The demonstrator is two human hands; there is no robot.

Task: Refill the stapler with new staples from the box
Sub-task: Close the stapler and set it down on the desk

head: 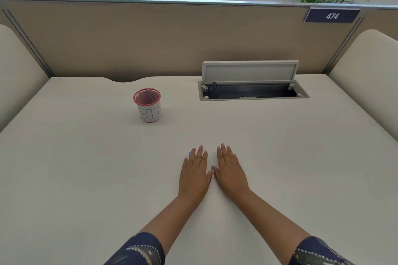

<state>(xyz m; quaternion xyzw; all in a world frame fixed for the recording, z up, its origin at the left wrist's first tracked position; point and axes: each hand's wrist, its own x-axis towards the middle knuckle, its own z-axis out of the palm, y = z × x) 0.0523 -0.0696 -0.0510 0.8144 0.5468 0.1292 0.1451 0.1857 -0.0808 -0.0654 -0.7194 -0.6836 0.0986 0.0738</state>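
Note:
My left hand (195, 175) and my right hand (231, 173) lie flat, palms down, side by side on the white desk (86, 168), thumbs touching. Fingers are stretched out and hold nothing. A small purple thing (189, 153) peeks out at the fingertips of my left hand; most of it is hidden and I cannot tell what it is. No stapler and no staple box show in the head view.
A red mesh cup (147, 104) with a paper label reading "BIN" stands at the back left. An open cable hatch (252, 90) with its lid raised sits at the back right. A beige partition (172, 38) closes the far edge, with padded side panels left and right.

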